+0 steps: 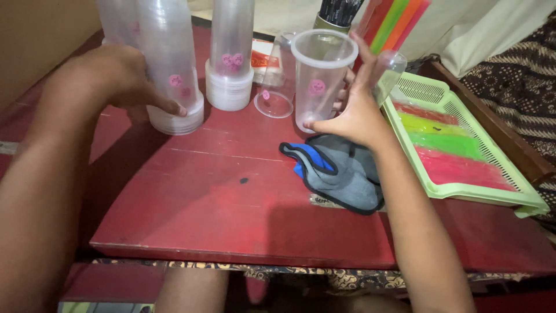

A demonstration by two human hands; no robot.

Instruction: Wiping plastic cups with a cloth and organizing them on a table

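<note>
My left hand (119, 78) grips the base of a tall stack of clear plastic cups (169, 69) with pink stickers, standing upside down on the red table (220, 214). My right hand (353, 110) holds a single clear plastic cup (321, 72) upright, its bottom near the table, thumb at its base. A second stack of cups (230, 58) stands between the two. A clear dome lid (273, 98) rests behind the held cup, and another clear lid (391, 66) shows behind my right hand.
A grey cloth with blue and black trim (341, 168) lies under my right wrist. A light green tray (463, 145) at the right holds red, green and pink straws. Upright coloured straws (397, 20) and a holder of dark straws (336, 14) stand at the back.
</note>
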